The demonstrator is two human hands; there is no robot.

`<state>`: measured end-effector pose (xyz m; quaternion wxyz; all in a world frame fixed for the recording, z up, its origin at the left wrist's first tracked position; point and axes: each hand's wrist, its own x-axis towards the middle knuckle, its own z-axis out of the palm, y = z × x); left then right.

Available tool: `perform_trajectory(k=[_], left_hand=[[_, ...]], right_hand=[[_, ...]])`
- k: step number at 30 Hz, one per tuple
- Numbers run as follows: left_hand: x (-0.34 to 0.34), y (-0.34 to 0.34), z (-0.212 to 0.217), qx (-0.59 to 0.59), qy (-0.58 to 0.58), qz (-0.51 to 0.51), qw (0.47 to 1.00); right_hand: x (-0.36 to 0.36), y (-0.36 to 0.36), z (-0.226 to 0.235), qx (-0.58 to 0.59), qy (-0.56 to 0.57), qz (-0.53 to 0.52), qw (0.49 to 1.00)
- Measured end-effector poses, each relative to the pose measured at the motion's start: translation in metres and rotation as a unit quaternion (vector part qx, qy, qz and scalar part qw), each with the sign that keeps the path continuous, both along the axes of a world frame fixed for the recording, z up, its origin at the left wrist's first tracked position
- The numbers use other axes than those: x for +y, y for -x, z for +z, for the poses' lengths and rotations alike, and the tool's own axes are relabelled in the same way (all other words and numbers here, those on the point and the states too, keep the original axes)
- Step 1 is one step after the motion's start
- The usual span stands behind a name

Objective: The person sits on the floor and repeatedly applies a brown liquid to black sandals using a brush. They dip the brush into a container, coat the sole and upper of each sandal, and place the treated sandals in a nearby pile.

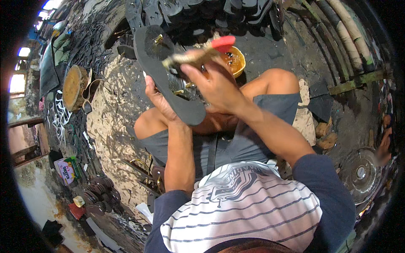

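My left hand (160, 100) grips a dark, flat sandal sole (148, 52) by its left edge, holding it tilted above my crossed legs. Yellowish glossy patches show at its upper end and near its lower part. In my right hand (220, 86) is a tan brush (192, 58), blurred by motion, with a red end (222, 42) pointing up and right. Its dark tip lies over the middle of the sole; whether it touches cannot be made out. Behind my right hand stands a yellow bowl (243, 57) holding amber liquid, partly hidden.
Many dark soles (185, 14) are piled beyond my hands. A round wooden block (72, 88) stands at the left, with white straps (62, 116) near it. Brown pieces (99, 194) are stacked at the lower left. A fan-like round grille (361, 173) lies at the right.
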<state>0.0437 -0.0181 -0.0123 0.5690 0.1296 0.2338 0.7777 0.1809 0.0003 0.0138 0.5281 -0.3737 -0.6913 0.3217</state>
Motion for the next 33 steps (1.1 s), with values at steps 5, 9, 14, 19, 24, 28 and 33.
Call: perform_trajectory(k=[5,9,14,19,24,28,33], left_hand=[[0.005,0.052,-0.009,-0.045,-0.1,-0.169,0.98],[0.005,0.021,-0.015,-0.05,-0.018,-0.137,0.989],[0.008,0.028,-0.027,-0.05,-0.042,-0.152,0.986],[0.007,-0.009,-0.006,-0.114,-0.039,-0.163,0.979],[0.005,0.012,0.005,-0.089,-0.014,-0.194,0.977],[0.011,0.014,-0.015,-0.011,0.099,-0.047,0.994],[0.014,0.01,0.002,-0.052,0.079,-0.14,0.986]], right_hand=[[-0.032,-0.012,-0.011,-0.017,0.044,0.139,0.989],[0.006,-0.014,-0.015,-0.028,-0.085,0.169,0.981],[0.023,-0.004,0.005,-0.011,-0.226,0.191,0.955],[0.062,-0.01,-0.028,-0.089,-0.164,0.173,0.967],[0.032,-0.016,0.006,-0.052,-0.221,0.183,0.956],[-0.002,-0.026,-0.016,0.027,-0.102,0.238,0.966],[-0.003,-0.049,0.003,-0.038,0.012,0.232,0.972]])
